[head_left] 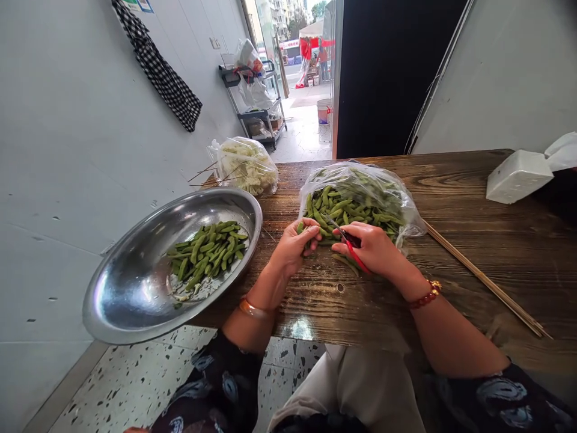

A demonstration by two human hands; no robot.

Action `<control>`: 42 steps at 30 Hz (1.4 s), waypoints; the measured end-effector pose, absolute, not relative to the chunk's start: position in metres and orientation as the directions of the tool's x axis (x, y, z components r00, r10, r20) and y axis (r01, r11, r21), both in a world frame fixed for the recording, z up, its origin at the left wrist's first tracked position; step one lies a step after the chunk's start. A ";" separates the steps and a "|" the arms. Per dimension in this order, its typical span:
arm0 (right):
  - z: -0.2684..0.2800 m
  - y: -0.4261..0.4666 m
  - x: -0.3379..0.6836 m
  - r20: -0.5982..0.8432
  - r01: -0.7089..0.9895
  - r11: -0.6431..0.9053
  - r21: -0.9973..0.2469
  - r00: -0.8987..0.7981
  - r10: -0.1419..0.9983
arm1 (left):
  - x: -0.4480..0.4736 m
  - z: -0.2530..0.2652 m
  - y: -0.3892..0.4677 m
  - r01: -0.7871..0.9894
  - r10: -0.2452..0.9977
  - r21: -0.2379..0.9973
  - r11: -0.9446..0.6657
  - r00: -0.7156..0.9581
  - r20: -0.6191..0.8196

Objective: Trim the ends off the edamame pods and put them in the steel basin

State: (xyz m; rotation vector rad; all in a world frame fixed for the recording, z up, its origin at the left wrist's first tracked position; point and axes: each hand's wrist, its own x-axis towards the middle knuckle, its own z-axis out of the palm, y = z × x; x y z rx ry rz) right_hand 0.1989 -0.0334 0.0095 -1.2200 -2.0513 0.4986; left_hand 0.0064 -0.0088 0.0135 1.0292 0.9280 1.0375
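My left hand [296, 242] is closed around a green edamame pod [300, 228], with its fingers pinched together. In my right hand [367, 245] is a pair of scissors [356, 255] with red handles, its blades pointing toward the left hand. Just beyond both hands lies a clear plastic bag [408, 207] full of edamame pods [347, 204]. A few loose pods lie under the right hand on the wooden table. To the left, a big steel bowl [130, 300] holds a heap of edamame pods [210, 249] and some small trimmings.
Behind the bowl sits a plastic bag of cauliflower [247, 171] with thin sticks poking out. Long wooden skewers [487, 279] lie on the table [455, 210] at right, near a white tissue box [518, 177]. A trolley [255, 102] stands by the doorway.
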 end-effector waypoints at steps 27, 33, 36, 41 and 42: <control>0.006 -0.038 0.191 0.380 0.676 0.530 -0.513 -0.375 0.846 | 0.014 0.011 -0.019 -0.245 0.919 0.957 0.156 0.392 -0.049; 0.007 -0.038 0.192 0.371 0.670 0.545 -0.504 -0.402 0.837 | 0.012 0.013 -0.017 -0.264 0.927 0.950 0.166 0.370 -0.059; 0.005 -0.036 0.193 0.388 0.659 0.545 -0.519 -0.386 0.837 | 0.008 0.015 -0.013 -0.318 0.945 0.931 0.179 0.318 -0.074; 0.004 -0.033 0.197 0.471 0.631 0.524 -0.573 -0.270 0.840 | -0.005 0.018 -0.001 -0.476 0.977 0.864 0.165 0.200 -0.076; 0.005 -0.033 0.198 0.480 0.634 0.518 -0.574 -0.252 0.840 | -0.007 0.018 0.000 -0.474 0.984 0.868 0.145 0.162 -0.076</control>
